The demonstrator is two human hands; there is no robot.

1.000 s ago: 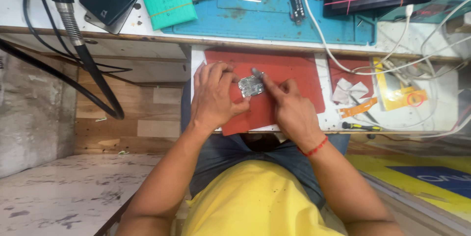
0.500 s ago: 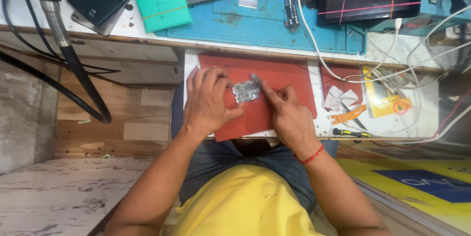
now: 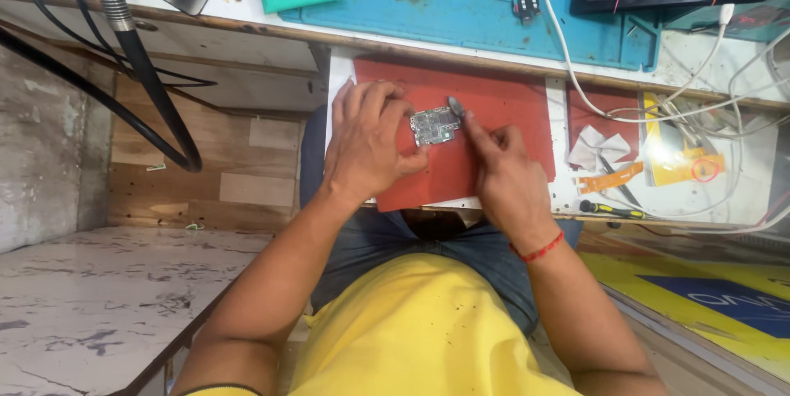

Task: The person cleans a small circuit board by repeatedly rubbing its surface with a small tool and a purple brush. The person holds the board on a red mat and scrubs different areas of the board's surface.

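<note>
A small circuit board [image 3: 434, 126] lies on a red mat [image 3: 502, 108] at the surface's near edge. The left hand [image 3: 366, 145] pinches its left side; the right hand [image 3: 502, 174] grips a slim tool [image 3: 455, 105] touching the board's corner. The board looks light, stiff, fragile — best held by its edges.

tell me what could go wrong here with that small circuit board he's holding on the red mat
1. The left hand pins the small green-grey circuit board by its edge only; pressure from the right hand's thin grey tool might make it slip or flex.
2. The red rectangular mat sits at the desk's front edge, so a loosened part could drop into the lap.
3. The white cable crossing the mat's corner could snag the right hand.
</note>
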